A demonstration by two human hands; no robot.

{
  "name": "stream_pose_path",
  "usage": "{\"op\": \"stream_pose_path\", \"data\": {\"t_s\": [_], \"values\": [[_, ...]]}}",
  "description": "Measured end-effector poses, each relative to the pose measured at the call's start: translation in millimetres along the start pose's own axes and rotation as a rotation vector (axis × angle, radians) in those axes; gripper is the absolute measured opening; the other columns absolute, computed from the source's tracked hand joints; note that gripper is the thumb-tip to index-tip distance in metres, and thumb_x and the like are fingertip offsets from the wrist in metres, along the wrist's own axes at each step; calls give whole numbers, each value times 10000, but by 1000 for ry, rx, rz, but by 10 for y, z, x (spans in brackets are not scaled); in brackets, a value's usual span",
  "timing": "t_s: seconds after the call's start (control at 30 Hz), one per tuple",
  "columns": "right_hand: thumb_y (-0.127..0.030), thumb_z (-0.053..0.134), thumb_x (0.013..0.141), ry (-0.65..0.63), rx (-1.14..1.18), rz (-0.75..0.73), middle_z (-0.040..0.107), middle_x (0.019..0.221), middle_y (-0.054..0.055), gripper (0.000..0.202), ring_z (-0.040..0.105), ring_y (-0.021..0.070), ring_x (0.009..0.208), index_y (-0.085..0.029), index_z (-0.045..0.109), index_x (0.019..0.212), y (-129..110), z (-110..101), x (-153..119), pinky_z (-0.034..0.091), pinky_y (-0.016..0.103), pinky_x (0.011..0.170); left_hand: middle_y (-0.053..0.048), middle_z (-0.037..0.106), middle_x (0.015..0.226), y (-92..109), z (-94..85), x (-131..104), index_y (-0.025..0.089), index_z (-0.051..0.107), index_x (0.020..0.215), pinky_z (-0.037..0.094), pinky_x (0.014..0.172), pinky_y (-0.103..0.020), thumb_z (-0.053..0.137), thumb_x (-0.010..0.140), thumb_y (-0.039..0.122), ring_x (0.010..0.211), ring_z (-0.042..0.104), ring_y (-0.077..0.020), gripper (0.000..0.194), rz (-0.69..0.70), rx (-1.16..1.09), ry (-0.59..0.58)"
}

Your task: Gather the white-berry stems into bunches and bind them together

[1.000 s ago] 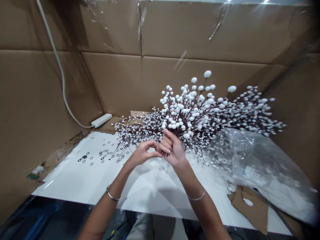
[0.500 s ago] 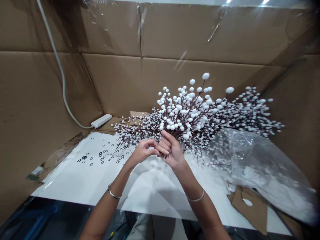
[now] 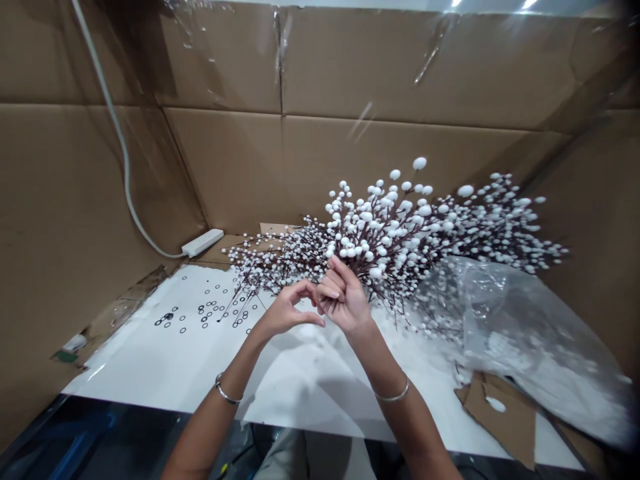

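My right hand [image 3: 347, 300] is closed around the lower stems of a bunch of white artificial berry branches [image 3: 373, 223]. Its thumb points up along the stems, and the white balls fan out above and behind the fist. From the left, my left hand [image 3: 295, 309] reaches to the right fist, thumb and fingers apart in a C shape. Its fingertips touch or nearly touch the curled right fingers, which partly hide them. Nothing shows in the gap of the left hand. The stem ends are hidden by the right hand.
More berry branches [image 3: 490, 227] lie along the back cardboard wall [image 3: 225, 160]. Small black rings [image 3: 205, 313] are scattered on the white table sheet [image 3: 150, 367]. At right are a clear plastic bag [image 3: 530, 333] and a cardboard piece [image 3: 505, 417]. A white power strip [image 3: 203, 243] sits back left.
My left thumb has moved down, away from the left fingers, widening the gap. The bunch in my right hand has tilted slightly right and lower.
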State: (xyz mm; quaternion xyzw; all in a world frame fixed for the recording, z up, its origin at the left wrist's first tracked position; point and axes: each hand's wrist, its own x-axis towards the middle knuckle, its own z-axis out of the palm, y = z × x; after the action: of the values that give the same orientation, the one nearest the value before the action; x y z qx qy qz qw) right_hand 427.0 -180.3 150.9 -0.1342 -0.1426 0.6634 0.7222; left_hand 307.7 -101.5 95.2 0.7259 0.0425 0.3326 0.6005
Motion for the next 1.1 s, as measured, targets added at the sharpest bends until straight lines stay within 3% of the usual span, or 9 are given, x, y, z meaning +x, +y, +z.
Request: {"op": "stream_pose_path", "data": {"t_s": [0.27, 0.4, 0.57, 0.8, 0.93, 1.1], "values": [[-197, 565, 853, 11, -38, -21, 95, 438, -104, 385, 124, 30, 360, -179, 281, 593, 54, -4, -7, 293, 123, 379, -18, 610, 711, -192, 8, 9, 138, 581, 730, 430, 695, -254, 819, 642, 376, 700, 562, -134, 348, 39, 112, 122], [-206, 550, 868, -1, -23, -19, 94, 439, -104, 344, 131, 31, 358, -177, 321, 613, 24, -12, -6, 294, 117, 381, -7, 600, 708, -122, 31, -8, 144, 566, 734, 419, 697, -239, 779, 705, 356, 697, 556, -122, 302, 80, 198, 135], [-241, 565, 879, -7, 43, -11, 77, 466, -111, 239, 103, 24, 367, -171, 416, 706, 4, 44, -55, 320, 93, 412, -16, 592, 716, -39, 10, -4, 141, 580, 753, 429, 691, -243, 847, 592, 385, 704, 551, -132, 396, 115, 242, 72], [-269, 607, 858, 14, 10, -7, 41, 473, -118, 201, 87, 19, 366, -170, 471, 748, 51, 59, -83, 430, 107, 503, 1, 573, 644, 1, -44, 73, 141, 577, 701, 407, 621, -233, 801, 625, 477, 623, 523, -117, 412, 126, 308, 79], [-259, 581, 875, 14, 19, -13, 42, 473, -113, 217, 95, 21, 362, -169, 460, 720, 49, 53, -75, 445, 120, 511, 9, 564, 676, 55, -25, 37, 146, 571, 741, 391, 632, -224, 768, 686, 448, 642, 509, -112, 365, 146, 402, 79], [-288, 560, 894, 18, 46, 19, 51, 478, -112, 196, 89, 23, 370, -166, 486, 760, 58, 71, -87, 434, 120, 491, 37, 500, 702, 138, 22, -11, 164, 516, 782, 365, 606, -211, 833, 574, 461, 643, 465, -104, 481, 181, 504, 58]]}}
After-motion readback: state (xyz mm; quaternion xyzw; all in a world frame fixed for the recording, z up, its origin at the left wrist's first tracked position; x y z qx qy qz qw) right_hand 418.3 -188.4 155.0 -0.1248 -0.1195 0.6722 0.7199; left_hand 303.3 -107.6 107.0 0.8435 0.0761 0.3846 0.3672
